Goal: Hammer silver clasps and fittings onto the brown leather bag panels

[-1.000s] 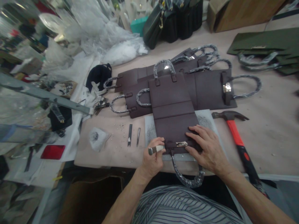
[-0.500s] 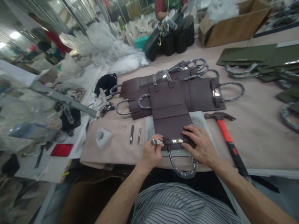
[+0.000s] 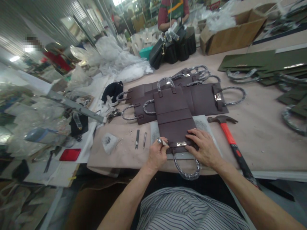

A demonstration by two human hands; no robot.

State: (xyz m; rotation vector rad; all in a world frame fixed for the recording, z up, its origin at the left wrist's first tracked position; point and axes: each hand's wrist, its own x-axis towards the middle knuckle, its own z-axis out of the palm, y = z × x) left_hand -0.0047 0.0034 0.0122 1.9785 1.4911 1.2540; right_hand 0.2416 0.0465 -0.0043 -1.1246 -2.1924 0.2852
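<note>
A dark brown leather bag panel [image 3: 174, 118] lies flat on a grey pad [image 3: 203, 124] at the table's near edge. A metal clasp [image 3: 181, 144] sits on its near strap, and its plastic-wrapped handle [image 3: 185, 169] hangs over the edge. My left hand [image 3: 157, 155] is closed on a small metal-tipped tool [image 3: 161, 141] whose tip touches the strap just left of the clasp. My right hand [image 3: 203, 148] lies flat, fingers spread, pressing the panel just right of the clasp.
More brown panels with wrapped handles [image 3: 203, 99] are stacked behind. A red-handled hammer [image 3: 230, 140] lies to the right. Two small punches [image 3: 140, 139] rest left of the pad. Green panels [image 3: 263, 64] lie far right; a person [image 3: 172, 12] works at the far end beside black bags [image 3: 172, 48].
The camera has tilted up, showing more of the room. My left hand has turned the tool more upright at the strap. My right hand has stayed on the panel.
</note>
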